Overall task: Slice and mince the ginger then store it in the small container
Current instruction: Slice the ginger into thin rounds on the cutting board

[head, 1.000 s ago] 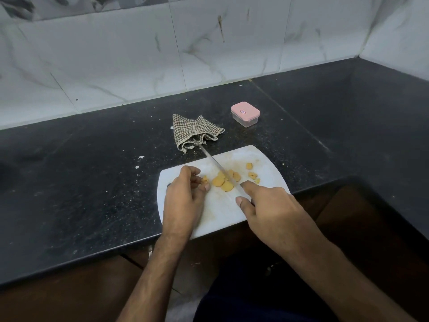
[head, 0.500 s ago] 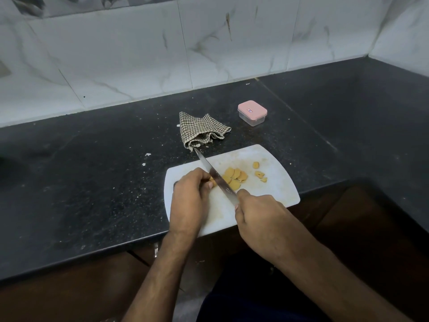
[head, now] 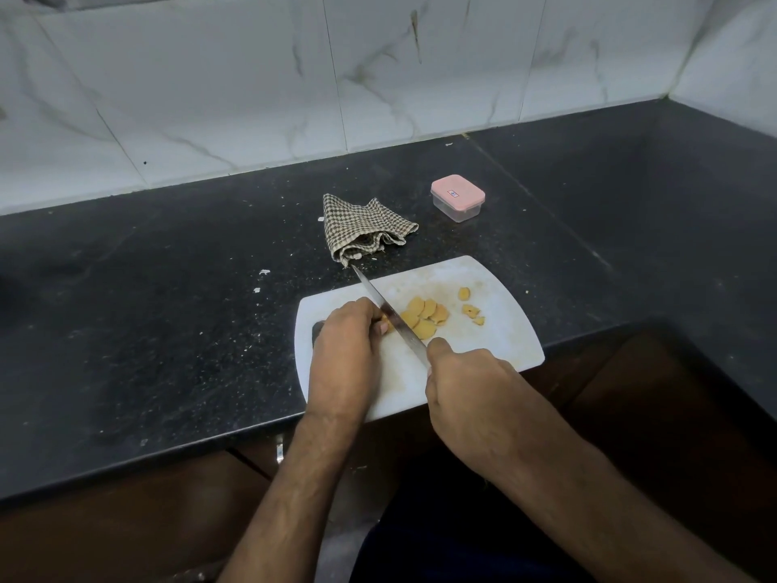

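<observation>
Pale yellow ginger slices (head: 422, 316), overlapping

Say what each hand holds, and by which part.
Right hand grips the knife by its hidden handle; left hand pins the ginger piece with its fingertips.

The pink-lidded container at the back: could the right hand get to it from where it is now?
Probably yes. The container sits alone on bare counter beyond the cutting board, nothing blocking the way. But the right hand is gripping the knife, so that would need putting down first.
</observation>
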`<state>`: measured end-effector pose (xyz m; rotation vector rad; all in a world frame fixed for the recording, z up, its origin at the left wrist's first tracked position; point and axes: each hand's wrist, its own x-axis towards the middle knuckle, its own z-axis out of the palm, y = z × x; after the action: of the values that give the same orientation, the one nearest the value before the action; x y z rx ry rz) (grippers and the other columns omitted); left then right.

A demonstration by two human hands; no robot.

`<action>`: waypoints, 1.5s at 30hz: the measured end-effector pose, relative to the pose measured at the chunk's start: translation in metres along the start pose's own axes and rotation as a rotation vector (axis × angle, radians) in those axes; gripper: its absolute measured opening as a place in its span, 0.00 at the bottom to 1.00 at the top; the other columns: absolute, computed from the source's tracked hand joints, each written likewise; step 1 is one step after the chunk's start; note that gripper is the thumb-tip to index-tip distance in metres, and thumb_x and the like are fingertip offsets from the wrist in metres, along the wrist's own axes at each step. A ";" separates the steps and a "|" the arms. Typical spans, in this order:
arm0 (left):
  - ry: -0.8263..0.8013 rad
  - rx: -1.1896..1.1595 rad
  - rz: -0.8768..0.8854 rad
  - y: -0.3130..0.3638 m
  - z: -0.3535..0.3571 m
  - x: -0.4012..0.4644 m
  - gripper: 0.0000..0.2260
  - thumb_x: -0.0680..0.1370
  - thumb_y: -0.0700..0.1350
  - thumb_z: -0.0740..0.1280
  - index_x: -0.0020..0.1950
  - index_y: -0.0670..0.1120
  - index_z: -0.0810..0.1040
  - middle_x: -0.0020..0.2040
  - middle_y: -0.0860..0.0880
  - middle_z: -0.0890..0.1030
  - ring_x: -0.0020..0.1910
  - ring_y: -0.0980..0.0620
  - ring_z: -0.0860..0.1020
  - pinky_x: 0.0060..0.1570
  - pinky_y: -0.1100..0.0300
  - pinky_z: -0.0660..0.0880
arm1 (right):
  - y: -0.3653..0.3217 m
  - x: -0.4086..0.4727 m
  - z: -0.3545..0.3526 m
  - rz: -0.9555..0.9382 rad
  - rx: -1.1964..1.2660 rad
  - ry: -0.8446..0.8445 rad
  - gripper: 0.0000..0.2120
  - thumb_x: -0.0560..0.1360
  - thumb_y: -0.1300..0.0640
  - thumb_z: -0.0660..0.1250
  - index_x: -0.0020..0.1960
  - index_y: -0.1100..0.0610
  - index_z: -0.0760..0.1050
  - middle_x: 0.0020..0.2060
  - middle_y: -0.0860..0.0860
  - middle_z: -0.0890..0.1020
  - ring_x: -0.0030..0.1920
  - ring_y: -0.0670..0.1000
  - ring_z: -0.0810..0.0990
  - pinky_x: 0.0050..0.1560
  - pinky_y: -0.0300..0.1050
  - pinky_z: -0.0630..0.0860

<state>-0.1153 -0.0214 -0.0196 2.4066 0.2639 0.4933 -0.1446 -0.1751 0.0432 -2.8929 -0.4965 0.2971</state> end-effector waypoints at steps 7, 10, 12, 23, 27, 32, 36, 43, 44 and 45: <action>-0.079 0.073 0.057 0.007 -0.007 0.002 0.03 0.82 0.42 0.63 0.48 0.48 0.74 0.46 0.50 0.79 0.47 0.50 0.75 0.46 0.51 0.72 | -0.002 -0.002 -0.001 0.006 0.010 0.038 0.17 0.81 0.55 0.62 0.68 0.50 0.64 0.52 0.51 0.79 0.51 0.53 0.79 0.52 0.50 0.81; -0.103 0.105 0.078 0.008 -0.008 0.004 0.07 0.81 0.40 0.62 0.45 0.50 0.70 0.45 0.50 0.77 0.46 0.49 0.75 0.44 0.52 0.72 | -0.004 -0.002 -0.001 0.014 0.010 0.012 0.18 0.81 0.55 0.62 0.69 0.51 0.64 0.52 0.51 0.78 0.52 0.53 0.79 0.53 0.49 0.80; -0.118 0.102 0.076 0.009 -0.008 0.006 0.08 0.80 0.38 0.61 0.44 0.50 0.70 0.44 0.50 0.78 0.45 0.49 0.76 0.45 0.50 0.74 | -0.005 -0.003 0.000 0.014 0.008 0.005 0.19 0.80 0.55 0.62 0.69 0.51 0.63 0.52 0.51 0.77 0.52 0.54 0.78 0.52 0.49 0.80; -0.206 0.151 0.008 0.014 -0.018 0.016 0.09 0.77 0.36 0.61 0.44 0.49 0.74 0.42 0.52 0.80 0.44 0.50 0.78 0.46 0.51 0.76 | -0.005 -0.001 -0.014 -0.033 0.032 -0.045 0.16 0.81 0.56 0.57 0.69 0.51 0.63 0.46 0.51 0.73 0.50 0.52 0.77 0.49 0.47 0.78; -0.202 0.180 0.029 0.014 -0.018 0.018 0.06 0.78 0.38 0.64 0.45 0.49 0.74 0.43 0.50 0.81 0.45 0.48 0.78 0.47 0.50 0.76 | -0.006 0.001 -0.022 -0.030 -0.010 -0.094 0.18 0.81 0.54 0.59 0.70 0.51 0.63 0.49 0.51 0.74 0.51 0.51 0.76 0.49 0.46 0.74; -0.186 0.283 0.072 0.014 -0.018 0.025 0.06 0.75 0.39 0.65 0.42 0.50 0.74 0.40 0.51 0.80 0.43 0.47 0.79 0.50 0.46 0.77 | -0.010 0.002 -0.016 -0.031 -0.020 -0.056 0.17 0.80 0.56 0.60 0.68 0.51 0.64 0.43 0.49 0.69 0.45 0.50 0.71 0.44 0.45 0.73; -0.225 0.370 0.060 0.015 -0.017 0.030 0.10 0.76 0.36 0.62 0.45 0.51 0.77 0.42 0.52 0.82 0.45 0.47 0.80 0.57 0.45 0.76 | -0.013 0.011 -0.010 0.000 0.004 -0.048 0.17 0.79 0.58 0.60 0.67 0.52 0.65 0.41 0.49 0.68 0.46 0.50 0.72 0.43 0.45 0.70; -0.189 0.215 0.041 0.010 -0.018 0.026 0.07 0.75 0.39 0.69 0.43 0.51 0.79 0.40 0.53 0.83 0.44 0.48 0.80 0.54 0.46 0.76 | -0.007 0.014 -0.012 0.006 0.096 -0.097 0.15 0.81 0.57 0.56 0.67 0.52 0.64 0.43 0.50 0.71 0.46 0.51 0.76 0.40 0.45 0.74; -0.180 0.199 0.040 0.009 -0.018 0.026 0.07 0.75 0.39 0.71 0.43 0.52 0.79 0.39 0.53 0.82 0.43 0.48 0.80 0.53 0.46 0.77 | -0.006 0.014 -0.013 0.007 0.110 -0.114 0.14 0.82 0.57 0.55 0.67 0.52 0.64 0.43 0.51 0.72 0.45 0.51 0.75 0.37 0.44 0.73; -0.171 0.185 0.045 0.008 -0.019 0.026 0.07 0.75 0.40 0.73 0.42 0.52 0.78 0.39 0.53 0.82 0.43 0.47 0.80 0.52 0.46 0.77 | -0.005 0.014 -0.014 0.004 0.117 -0.121 0.14 0.82 0.57 0.55 0.67 0.52 0.63 0.44 0.51 0.72 0.43 0.51 0.75 0.34 0.43 0.71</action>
<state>-0.0990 -0.0088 0.0063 2.6216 0.1876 0.2914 -0.1299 -0.1677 0.0551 -2.7745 -0.4763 0.4878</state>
